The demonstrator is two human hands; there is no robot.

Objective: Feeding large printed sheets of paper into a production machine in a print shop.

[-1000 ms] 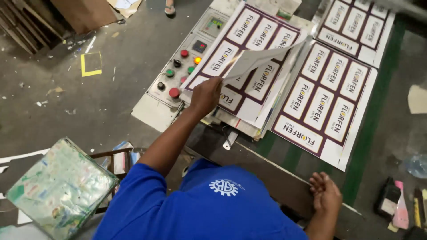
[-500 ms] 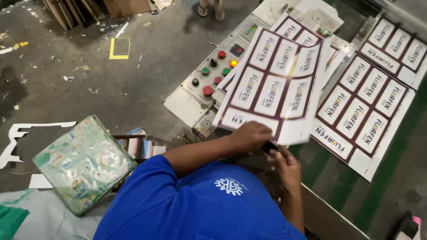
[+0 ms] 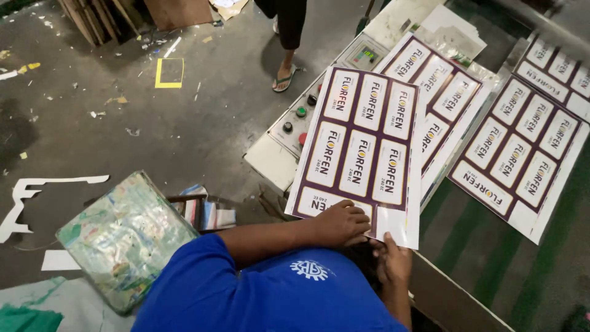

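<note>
The printed sheet (image 3: 359,147) of white labels in purple frames, which half a second ago was tilted up in the air and a second ago was only being lifted by one corner from the stack, is now drawn close to the person and lies almost flat; both hands have come to its near edge. The left hand (image 3: 341,222) has its grip closed over the lower edge of the sheet, fingers on top, and the right hand (image 3: 393,261) pinches the near right corner just beside it, so the sheet is carried by both hands and is free of the others. Beyond the grip, the stack of similar sheets (image 3: 445,83) rests on the counter, and further right another sheet (image 3: 522,147) lies on the green striped surface (image 3: 491,264). Partly under the held sheet, a pale control panel (image 3: 289,132) with round buttons shows. Left of the grip is a wrapped bundle (image 3: 123,237), and the grey concrete floor (image 3: 123,135) carries paper scraps; another person's sandalled foot (image 3: 284,79) stands far ahead
</note>
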